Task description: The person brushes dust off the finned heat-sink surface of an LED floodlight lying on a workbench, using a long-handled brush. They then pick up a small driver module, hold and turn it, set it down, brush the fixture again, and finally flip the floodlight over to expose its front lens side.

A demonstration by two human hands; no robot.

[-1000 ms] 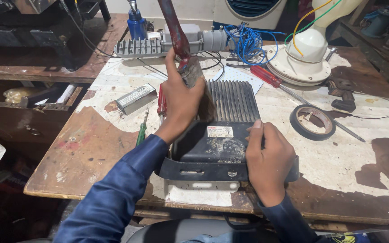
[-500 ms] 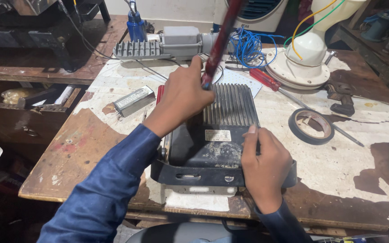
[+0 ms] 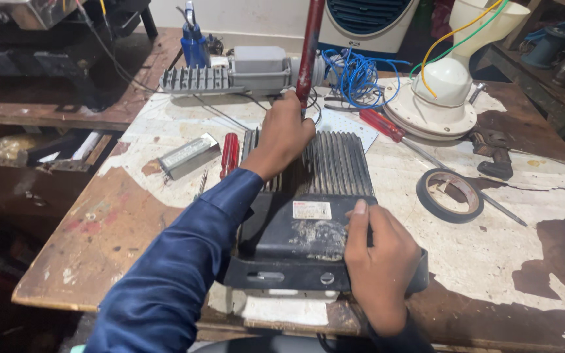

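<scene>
Left side of the bench point(image 3: 132, 216) first: a small metal box point(image 3: 188, 155) and a red-handled screwdriver point(image 3: 229, 154) lie loose, just beside the person's left sleeve. The left hand point(image 3: 286, 134) is wrapped in a fist around a red tool point(image 3: 310, 49) that stands close to upright, its tip hidden behind the hand at the far edge of the housing point(image 3: 308, 216). If that tip slips off whatever it's on, I'd guess the fist goes straight into the fins — or the tool skids into the blue wires point(image 3: 359, 77) behind. The sleeve could also sweep the loose screwdriver off the bench.

The housing is a black finned box sitting mid-bench, near the front edge. Its long axis runs straight away from the person, finned end far, flat mounting end near — and that near end sits close to the bench edge, so a hard push could tip it.

The right hand point(image 3: 380, 261) lies flat on the near right corner, fingers together, thumb up, pressing down rather than gripping. To the right, a tape roll point(image 3: 450, 195) and a white lamp point(image 3: 446, 91) sit well apart.
</scene>
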